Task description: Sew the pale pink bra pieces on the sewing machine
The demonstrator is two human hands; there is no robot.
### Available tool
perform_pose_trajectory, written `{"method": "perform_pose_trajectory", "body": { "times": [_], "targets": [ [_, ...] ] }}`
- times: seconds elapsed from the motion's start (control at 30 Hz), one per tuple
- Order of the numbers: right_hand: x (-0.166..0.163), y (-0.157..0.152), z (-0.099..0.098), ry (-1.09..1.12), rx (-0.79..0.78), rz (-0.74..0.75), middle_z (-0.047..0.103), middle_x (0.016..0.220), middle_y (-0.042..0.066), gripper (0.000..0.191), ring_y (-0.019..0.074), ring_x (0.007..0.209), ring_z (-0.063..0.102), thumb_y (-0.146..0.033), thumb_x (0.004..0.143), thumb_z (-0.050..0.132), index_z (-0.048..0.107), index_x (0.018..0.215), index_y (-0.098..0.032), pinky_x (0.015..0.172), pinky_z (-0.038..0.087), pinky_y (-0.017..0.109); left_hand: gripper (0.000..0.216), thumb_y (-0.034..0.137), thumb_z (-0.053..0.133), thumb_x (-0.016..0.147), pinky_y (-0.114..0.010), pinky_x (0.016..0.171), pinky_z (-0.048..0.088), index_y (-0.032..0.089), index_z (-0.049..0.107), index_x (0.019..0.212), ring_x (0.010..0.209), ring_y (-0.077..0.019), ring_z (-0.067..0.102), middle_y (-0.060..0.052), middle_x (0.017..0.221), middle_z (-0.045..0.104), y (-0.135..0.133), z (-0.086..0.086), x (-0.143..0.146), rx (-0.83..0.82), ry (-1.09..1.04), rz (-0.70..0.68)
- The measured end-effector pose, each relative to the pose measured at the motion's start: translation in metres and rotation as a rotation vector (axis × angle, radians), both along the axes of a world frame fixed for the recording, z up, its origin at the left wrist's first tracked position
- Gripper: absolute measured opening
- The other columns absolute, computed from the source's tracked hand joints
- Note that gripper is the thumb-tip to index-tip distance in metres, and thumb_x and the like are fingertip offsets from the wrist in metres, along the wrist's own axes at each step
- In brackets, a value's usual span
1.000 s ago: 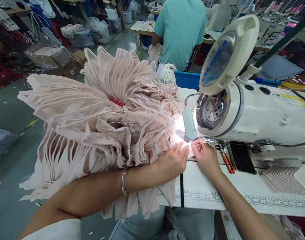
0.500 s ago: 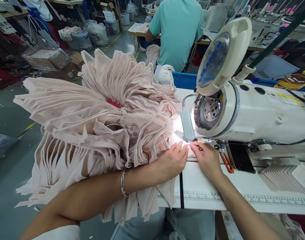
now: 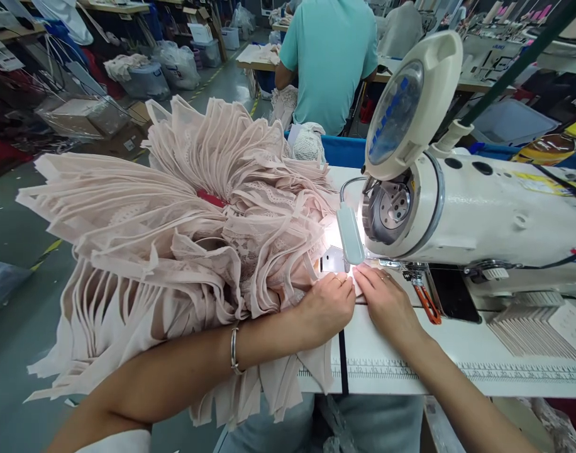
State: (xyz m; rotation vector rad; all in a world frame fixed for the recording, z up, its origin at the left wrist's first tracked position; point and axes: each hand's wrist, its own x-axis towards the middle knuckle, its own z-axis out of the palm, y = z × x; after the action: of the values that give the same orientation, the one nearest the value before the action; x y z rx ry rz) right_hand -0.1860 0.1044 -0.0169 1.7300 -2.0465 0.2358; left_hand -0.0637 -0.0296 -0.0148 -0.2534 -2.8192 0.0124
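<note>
A large bundle of pale pink lace-trimmed garment pieces point(image 3: 184, 207) fans over the left of the sewing table. At the sewing machine point(image 3: 495, 214), close to the needle area, lies a small piece of pale pink fabric point(image 3: 356, 289). My left hand point(image 3: 328, 309), a ring and bracelet on it, has its fingers curled and closed at the fabric's left edge. My right hand point(image 3: 388, 301) rests with straightened fingers on the fabric's right side. Just above both hands a lit lamp head point(image 3: 349, 235) hides the needle.
Orange-handled snips point(image 3: 427, 302) and a dark phone-like slab point(image 3: 454, 294) lie right of my hand. Stacked cards point(image 3: 528, 327) sit farther right. A printed ruler point(image 3: 458, 371) runs along the front edge. A person in a teal shirt point(image 3: 330, 63) sits ahead.
My right fingers have gone from a pinch to lying straighter on the fabric. My left fingers have curled in more. A metal plate beside the lamp shows more plainly, and the view has shifted slightly.
</note>
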Motion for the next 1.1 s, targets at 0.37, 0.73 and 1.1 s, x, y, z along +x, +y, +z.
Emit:
{"method": "perform_pose_trajectory", "body": {
  "times": [0.37,0.73,1.1],
  "targets": [
    [-0.02,0.007,-0.014,-0.298,0.165,-0.143,0.067,0.118,0.013,0.062,0.0259,0.106,0.062,0.003,0.08,0.033,0.061,0.13,-0.02,0.092,0.053,0.044,0.038,0.002,0.033,0.092,-0.037,0.11,0.034,-0.002,0.056,0.123,0.121,-0.0237,0.056,-0.02,0.128,0.061,0.002,-0.006,-0.003,-0.137,0.051,-0.006],
    [-0.022,0.004,-0.016,-0.368,0.174,-0.174,0.07,0.111,0.011,0.062,0.0259,0.107,0.063,0.0,0.082,0.031,0.061,0.13,-0.024,0.092,0.053,0.045,0.036,-0.001,0.031,0.092,-0.037,0.101,0.044,0.004,0.058,0.115,0.112,-0.0212,0.061,-0.017,0.121,0.065,-0.002,-0.006,-0.008,-0.067,0.007,-0.002],
    [-0.018,-0.001,-0.009,-0.381,0.2,-0.213,0.071,0.108,0.01,0.059,0.0252,0.1,0.065,-0.002,0.084,0.031,0.062,0.128,-0.025,0.089,0.053,0.042,0.031,0.002,0.036,0.094,-0.038,0.099,0.045,0.002,0.056,0.117,0.112,-0.0231,0.061,-0.018,0.116,0.065,-0.003,-0.011,-0.01,-0.044,0.033,0.028]
  ]
}}
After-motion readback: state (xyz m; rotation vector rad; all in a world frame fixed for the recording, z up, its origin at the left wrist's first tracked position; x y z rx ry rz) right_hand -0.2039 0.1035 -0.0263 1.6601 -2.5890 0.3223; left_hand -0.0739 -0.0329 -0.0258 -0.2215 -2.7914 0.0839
